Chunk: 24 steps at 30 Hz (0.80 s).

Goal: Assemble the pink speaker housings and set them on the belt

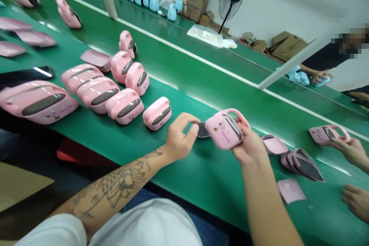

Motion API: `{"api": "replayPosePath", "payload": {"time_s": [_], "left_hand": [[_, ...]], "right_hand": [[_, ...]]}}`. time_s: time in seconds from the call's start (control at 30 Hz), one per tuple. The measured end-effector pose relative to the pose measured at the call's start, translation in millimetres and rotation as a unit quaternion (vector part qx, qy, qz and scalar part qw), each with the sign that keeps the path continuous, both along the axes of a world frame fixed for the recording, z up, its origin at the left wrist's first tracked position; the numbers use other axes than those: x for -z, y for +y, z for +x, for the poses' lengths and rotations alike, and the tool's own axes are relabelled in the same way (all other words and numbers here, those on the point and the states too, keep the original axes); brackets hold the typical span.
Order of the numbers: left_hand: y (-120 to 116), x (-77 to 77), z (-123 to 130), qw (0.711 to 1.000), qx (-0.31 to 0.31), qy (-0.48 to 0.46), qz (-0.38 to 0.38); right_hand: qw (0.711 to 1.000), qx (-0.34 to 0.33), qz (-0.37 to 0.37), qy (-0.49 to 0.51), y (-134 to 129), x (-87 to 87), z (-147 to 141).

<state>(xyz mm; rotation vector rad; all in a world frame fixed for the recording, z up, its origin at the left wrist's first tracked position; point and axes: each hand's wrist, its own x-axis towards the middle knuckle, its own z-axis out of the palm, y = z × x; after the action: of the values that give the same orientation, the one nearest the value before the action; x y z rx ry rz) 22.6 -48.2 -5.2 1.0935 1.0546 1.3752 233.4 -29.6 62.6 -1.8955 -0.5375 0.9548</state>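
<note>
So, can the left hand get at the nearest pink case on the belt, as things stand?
Probably yes. The left hand is just beside the pink plastic case, with nothing visible between them on the green conveyor belt. Its fingertips seem to touch a dark piece, which it may need to release.

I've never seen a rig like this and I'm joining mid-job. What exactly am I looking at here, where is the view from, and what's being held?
There's no machine here: this one view comes from a camera worn on a person's head, looking down at their own bare hands. Their right hand holds a pink plastic housing, while the fingertips of their tattooed left hand reach a dark piece beside it. More pink housings lie on the green belt. The hand at the right edge is a co-worker's, on another housing.
</note>
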Motion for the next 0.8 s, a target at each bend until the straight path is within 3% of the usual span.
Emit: {"api": "replayPosePath", "payload": {"time_s": [0.07,0.13,0.23,0.33,0.43,0.53,0.57,0.63,0.7,0.73,0.77,0.8], "left_hand": [[-3,1.7,-19,0.994,-0.003,0.058,0.095],[-7,7.8,-45,0.950,-0.087,0.208,0.217],[-14,24.4,-84,0.884,-0.212,0.345,0.234],[-22,38.5,-110,0.873,-0.195,0.397,0.206],[-33,38.1,-117,0.864,-0.148,0.430,0.215],[-38,26.9,-104,0.827,-0.139,0.459,0.291],[-38,23.0,-95,0.827,-0.125,0.449,0.314],[-31,17.8,-71,0.864,-0.056,0.399,0.303],[-18,17.5,-39,0.909,0.068,0.369,0.183],[-8,19.6,-23,0.907,0.148,0.387,0.078],[3,22.9,-8,0.879,0.235,0.412,-0.047],[15,27.2,5,0.866,0.261,0.416,-0.092]], "right_hand": [[0.999,0.034,0.006,-0.017,60,3.5,22],[0.997,0.062,0.008,-0.047,114,11.0,37],[0.991,0.087,-0.017,-0.100,168,32.0,47],[0.981,0.084,-0.063,-0.161,189,58.3,50],[0.968,0.046,-0.095,-0.228,193,73.1,56],[0.950,0.004,-0.120,-0.287,189,67.1,67],[0.943,-0.003,-0.126,-0.308,184,61.2,68],[0.927,-0.021,-0.123,-0.353,165,47.1,64],[0.916,-0.088,-0.110,-0.376,134,34.7,49],[0.911,-0.136,-0.113,-0.372,114,30.7,40],[0.906,-0.183,-0.125,-0.361,93,28.6,31],[0.899,-0.220,-0.144,-0.352,72,28.4,22]]}}
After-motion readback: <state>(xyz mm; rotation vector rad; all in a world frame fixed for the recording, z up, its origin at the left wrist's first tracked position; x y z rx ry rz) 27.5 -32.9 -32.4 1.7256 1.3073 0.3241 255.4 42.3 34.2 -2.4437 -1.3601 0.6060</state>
